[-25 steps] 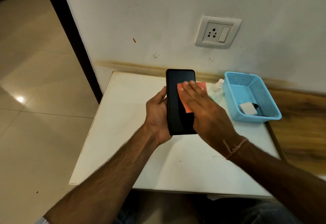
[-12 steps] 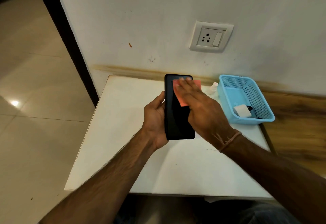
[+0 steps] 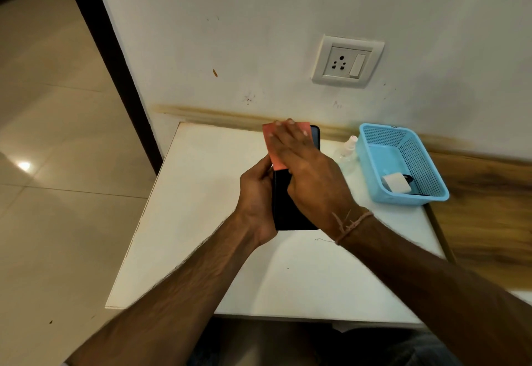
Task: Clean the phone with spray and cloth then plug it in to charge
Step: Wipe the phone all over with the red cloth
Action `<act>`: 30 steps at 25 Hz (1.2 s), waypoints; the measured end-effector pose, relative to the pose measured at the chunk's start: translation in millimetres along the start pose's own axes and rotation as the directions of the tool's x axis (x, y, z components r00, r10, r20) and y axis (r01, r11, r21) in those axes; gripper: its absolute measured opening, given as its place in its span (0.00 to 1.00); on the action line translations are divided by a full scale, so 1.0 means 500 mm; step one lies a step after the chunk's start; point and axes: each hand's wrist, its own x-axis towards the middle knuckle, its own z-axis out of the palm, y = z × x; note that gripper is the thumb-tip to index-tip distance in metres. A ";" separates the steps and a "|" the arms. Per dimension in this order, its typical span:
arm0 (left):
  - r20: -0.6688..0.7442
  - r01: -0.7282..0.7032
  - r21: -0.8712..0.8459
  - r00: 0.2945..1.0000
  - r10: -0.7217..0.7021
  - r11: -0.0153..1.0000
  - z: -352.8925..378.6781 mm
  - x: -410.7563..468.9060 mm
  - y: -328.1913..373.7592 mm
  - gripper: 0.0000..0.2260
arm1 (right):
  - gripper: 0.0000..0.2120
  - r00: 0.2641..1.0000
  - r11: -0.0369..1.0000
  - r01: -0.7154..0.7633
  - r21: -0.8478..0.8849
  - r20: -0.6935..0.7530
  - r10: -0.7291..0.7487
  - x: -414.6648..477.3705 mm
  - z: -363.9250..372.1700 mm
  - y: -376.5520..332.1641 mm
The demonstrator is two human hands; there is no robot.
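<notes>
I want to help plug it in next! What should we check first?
1. Phone gripped by left hand: ok.
2. Cloth pressed flat on it under right hand: ok.
3. Phone wiped clean: cannot tell, hand and cloth cover its top.
4. Charger waiting in basket: ok.
5. Socket free: ok, nothing plugged in.
6. Switch on: cannot tell.
</notes>
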 end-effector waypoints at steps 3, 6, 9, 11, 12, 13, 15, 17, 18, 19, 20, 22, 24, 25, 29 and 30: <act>0.022 -0.004 -0.008 1.000 0.005 1.000 0.001 -0.001 0.003 0.25 | 0.34 0.985 0.984 -0.173 -0.040 -0.016 0.172 -0.015 -0.025 0.062; 0.026 0.006 -0.002 1.000 -0.006 1.000 0.003 -0.002 -0.001 0.27 | 0.35 0.961 0.960 -0.276 -0.053 -0.038 0.274 -0.015 -0.034 0.077; -0.010 -0.004 0.021 1.000 0.004 1.000 -0.001 0.000 0.002 0.24 | 0.32 0.981 0.982 -0.187 -0.002 -0.046 0.187 0.000 -0.016 0.029; -0.016 -0.007 0.012 1.000 0.008 1.000 -0.002 0.001 0.003 0.23 | 0.29 0.996 0.996 -0.084 0.029 -0.040 0.086 0.006 -0.001 -0.001; -0.011 -0.010 0.004 1.000 0.010 1.000 -0.002 0.000 0.004 0.23 | 0.29 0.998 0.998 -0.055 0.031 -0.037 0.056 0.007 0.002 -0.006; -0.002 -0.015 -0.001 1.000 0.015 1.000 -0.001 -0.001 0.004 0.23 | 0.29 0.998 0.999 -0.049 0.024 -0.037 0.050 0.006 0.000 0.000; 0.015 -0.025 -0.006 1.000 0.025 1.000 0.000 -0.002 0.005 0.24 | 0.32 0.992 0.993 -0.115 0.006 -0.050 0.115 0.001 -0.016 0.034; 0.045 -0.030 -0.009 0.999 0.030 1.000 0.000 -0.002 0.005 0.26 | 0.34 0.969 0.971 -0.239 -0.006 -0.071 0.238 -0.006 -0.036 0.070; 0.052 -0.031 -0.006 0.998 0.031 1.000 0.000 -0.001 0.004 0.26 | 0.34 0.956 0.959 -0.283 -0.012 -0.080 0.281 -0.008 -0.041 0.077; 0.040 -0.033 -0.004 0.999 0.033 0.999 0.000 0.000 0.003 0.26 | 0.34 0.952 0.955 -0.295 -0.015 -0.094 0.293 -0.007 -0.040 0.073; 0.019 -0.035 -0.002 0.999 0.035 0.999 0.000 0.001 0.003 0.25 | 0.33 0.955 0.961 -0.277 -0.004 -0.109 0.275 -0.003 -0.036 0.058; -0.014 -0.032 0.008 0.999 0.032 0.999 0.000 0.004 0.000 0.23 | 0.29 0.973 0.982 -0.185 0.048 -0.128 0.190 0.010 -0.016 0.011; -0.037 -0.029 0.012 0.999 0.030 0.999 -0.001 0.005 -0.002 0.22 | 0.28 0.988 0.993 -0.090 0.079 -0.121 0.099 0.017 0.002 -0.025; -0.042 -0.031 0.014 0.999 0.032 0.999 0.000 0.005 -0.002 0.21 | 0.28 0.991 0.995 -0.063 0.079 -0.115 0.072 0.017 0.005 -0.029; -0.005 -0.042 -0.003 0.999 0.042 0.999 0.004 -0.003 0.006 0.23 | 0.31 0.984 0.987 -0.157 0.037 -0.079 0.159 0.001 -0.021 0.044; 0.009 -0.041 -0.005 0.999 0.041 0.999 0.004 -0.004 0.006 0.24 | 0.33 0.977 0.980 -0.198 0.023 -0.077 0.200 -0.002 -0.028 0.062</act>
